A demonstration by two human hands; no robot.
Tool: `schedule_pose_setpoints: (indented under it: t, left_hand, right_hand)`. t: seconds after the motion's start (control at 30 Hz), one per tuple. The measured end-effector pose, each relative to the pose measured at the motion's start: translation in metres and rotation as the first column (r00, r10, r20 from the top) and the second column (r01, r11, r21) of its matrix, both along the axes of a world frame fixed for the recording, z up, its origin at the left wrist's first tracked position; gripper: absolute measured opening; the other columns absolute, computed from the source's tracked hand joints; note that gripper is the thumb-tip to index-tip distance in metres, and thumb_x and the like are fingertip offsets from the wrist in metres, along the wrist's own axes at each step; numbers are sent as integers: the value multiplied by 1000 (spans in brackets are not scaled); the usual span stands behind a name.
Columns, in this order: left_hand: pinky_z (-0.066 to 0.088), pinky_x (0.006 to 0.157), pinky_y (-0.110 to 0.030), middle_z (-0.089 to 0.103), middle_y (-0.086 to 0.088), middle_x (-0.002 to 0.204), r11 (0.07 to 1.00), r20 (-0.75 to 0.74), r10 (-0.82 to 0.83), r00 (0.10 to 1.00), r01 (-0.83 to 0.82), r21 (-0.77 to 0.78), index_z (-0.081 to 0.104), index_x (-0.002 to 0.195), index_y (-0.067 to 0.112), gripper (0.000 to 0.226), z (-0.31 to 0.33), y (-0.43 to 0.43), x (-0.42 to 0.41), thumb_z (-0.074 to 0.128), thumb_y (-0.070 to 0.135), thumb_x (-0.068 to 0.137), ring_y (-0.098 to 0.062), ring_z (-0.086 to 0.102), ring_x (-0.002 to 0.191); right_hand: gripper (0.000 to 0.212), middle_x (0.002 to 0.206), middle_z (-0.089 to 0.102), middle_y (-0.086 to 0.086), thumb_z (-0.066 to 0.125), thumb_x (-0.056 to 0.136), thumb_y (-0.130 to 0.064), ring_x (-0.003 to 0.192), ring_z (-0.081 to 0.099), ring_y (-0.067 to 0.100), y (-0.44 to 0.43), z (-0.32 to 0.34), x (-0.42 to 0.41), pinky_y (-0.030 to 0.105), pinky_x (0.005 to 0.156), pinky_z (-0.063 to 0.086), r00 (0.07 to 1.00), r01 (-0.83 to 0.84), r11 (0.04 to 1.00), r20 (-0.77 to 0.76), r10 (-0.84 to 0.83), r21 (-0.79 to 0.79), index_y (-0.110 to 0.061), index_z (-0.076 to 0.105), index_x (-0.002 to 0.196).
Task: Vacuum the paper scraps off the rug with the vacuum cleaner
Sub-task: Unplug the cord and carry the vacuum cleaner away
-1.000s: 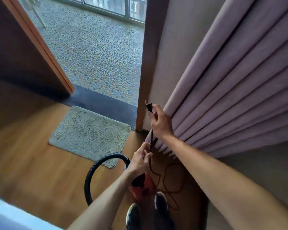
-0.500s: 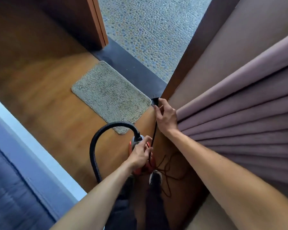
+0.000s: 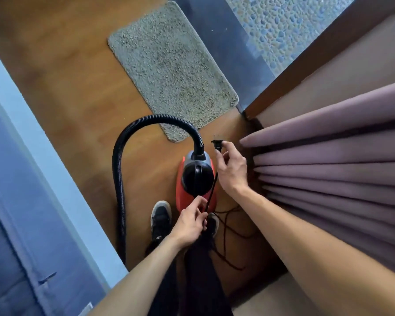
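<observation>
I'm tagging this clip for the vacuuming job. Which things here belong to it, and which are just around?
Job: vacuum cleaner, hose, plug pinched by the right hand, cord held by the left hand, rug.
Just around: curtain, pebble floor, shoe.

The vacuum cleaner (image 3: 196, 179) stands on the floor (image 3: 82, 92) in the middle, just near of the rug's (image 3: 171, 65) near corner. The rug's far right edge lies along the threshold (image 3: 233, 42). The hose (image 3: 121, 169) rises from the cleaner's far end, arches left over the rug's corner and runs down the cleaner's left side. The curtain (image 3: 328, 167) hangs at the right. The right hand (image 3: 232, 169), between cleaner and curtain, holds the plug (image 3: 217, 144) beside the hose's end. The left hand (image 3: 191, 224), near of the cleaner above a shoe (image 3: 161, 218), pinches the cord (image 3: 224, 236), whose loops lie on the floor to the near right.
</observation>
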State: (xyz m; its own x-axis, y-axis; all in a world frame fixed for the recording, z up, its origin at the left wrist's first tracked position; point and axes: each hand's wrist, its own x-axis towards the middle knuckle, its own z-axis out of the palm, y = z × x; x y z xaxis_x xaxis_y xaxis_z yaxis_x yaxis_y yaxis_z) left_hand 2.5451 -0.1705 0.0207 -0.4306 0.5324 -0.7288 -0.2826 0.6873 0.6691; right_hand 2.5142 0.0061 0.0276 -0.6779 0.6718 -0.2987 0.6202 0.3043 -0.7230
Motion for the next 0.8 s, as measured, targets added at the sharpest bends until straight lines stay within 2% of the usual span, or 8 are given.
schedule_pose_setpoints:
  t: [0.13, 0.33, 0.5, 0.57, 0.67, 0.8]
  left_hand:
    - [55, 67, -26, 62, -4, 72, 998, 15, 57, 998, -56, -42, 48, 105, 34, 23, -48, -10, 13, 47, 12, 100, -7, 61, 60]
    - [52, 67, -23, 65, -8, 73, 995, 54, 73, 996, -69, -77, 49, 104, 32, 22, -115, -19, 18, 46, 10, 100, -9, 60, 63]
    - [44, 57, -9, 66, -17, 78, 992, 66, 76, 995, -69, -102, 50, 105, 34, 29, -157, -27, 25, 46, 5, 99, 2, 58, 58]
    - [45, 57, -10, 65, -18, 77, 991, 74, 99, 992, -91, -101, 51, 102, 36, 33, -169, -31, 28, 46, 4, 98, -1, 58, 59]
    - [47, 57, -14, 63, -9, 71, 988, 87, 132, 987, -124, -91, 49, 93, 43, 40, -182, -35, 31, 48, 3, 98, -6, 58, 58]
    - [48, 55, -16, 63, -5, 70, 987, 93, 146, 985, -139, -79, 50, 95, 37, 32, -191, -36, 34, 47, 5, 99, -5, 57, 56]
  right_hand:
    - [23, 65, 57, -7, 58, 96, -30, 65, 56, 16, -12, -52, 2, 34, 67, 48, 997, -69, 997, 35, 70, -30, -22, 63, 118]
    - [22, 64, 56, -8, 56, 96, -29, 61, 55, 12, -22, -122, 4, 36, 67, 50, 990, -103, 992, 84, 109, -75, -22, 62, 116]
    - [22, 69, 55, -7, 55, 98, -28, 63, 54, 7, -28, -169, 13, 32, 66, 49, 983, -102, 991, 142, 113, -87, -20, 60, 118]
    - [22, 70, 55, -8, 54, 98, -28, 64, 54, 6, -32, -183, 15, 32, 68, 51, 981, -97, 991, 158, 112, -97, -21, 60, 118]
    - [21, 69, 53, -6, 56, 97, -29, 67, 54, 10, -38, -201, 16, 38, 75, 53, 979, -107, 992, 166, 118, -73, -21, 61, 115]
    - [23, 78, 52, 2, 56, 96, -31, 77, 54, 20, -42, -215, 18, 44, 78, 51, 977, -124, 992, 171, 128, -35, -22, 60, 116]
